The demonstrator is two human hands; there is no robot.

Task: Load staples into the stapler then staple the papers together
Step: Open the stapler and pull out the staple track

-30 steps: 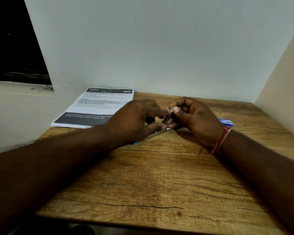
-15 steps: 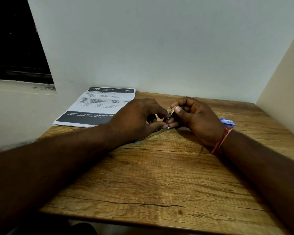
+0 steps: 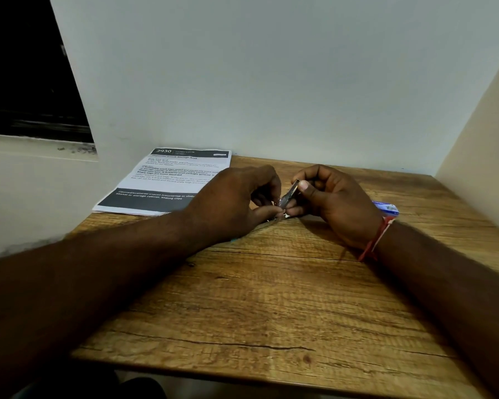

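The brown wood-grain table (image 3: 271, 298) has broad bare room nearer than the fingers; its back edge meets the wall just beyond them. The white printed papers with dark bands (image 3: 167, 180) lie beyond the left fingers, apart from them and unstapled, probably parked until loading is done. The left hand (image 3: 234, 203) curls over the small silver metal stapler (image 3: 289, 194), pinning its lower part to the wood. The right hand (image 3: 337, 203) pinches the raised upper arm between thumb and fingertips, likely to keep the channel open. I cannot tell whether the fingertips hold staples. A small blue box (image 3: 386, 207) lies behind the right wrist.
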